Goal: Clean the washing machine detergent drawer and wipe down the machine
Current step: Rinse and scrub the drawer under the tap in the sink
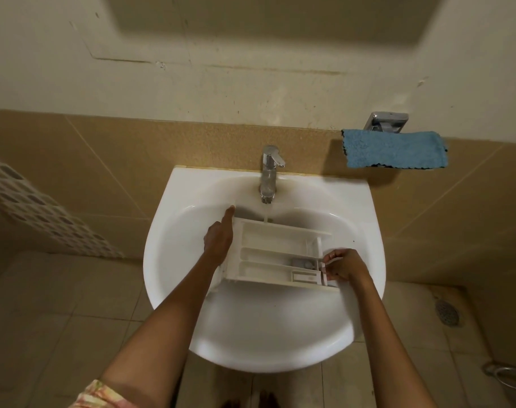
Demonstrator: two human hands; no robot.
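The white detergent drawer (275, 254) lies sideways inside the white sink (192, 304), its compartments facing up. Water runs from the chrome tap (269, 175) onto the drawer's far edge. My left hand (220, 237) holds the drawer's left end, its index finger pointing up along the side. My right hand (343, 266) grips the drawer's right end with curled fingers, pinching the small parts there. A small grey insert sits in the right compartment.
A blue cloth (395, 150) hangs on a chrome wall holder (386, 122) to the right of the sink. Tan tiles cover the lower wall. The floor has a drain (447, 313) at the right and a metal ring at the far right edge.
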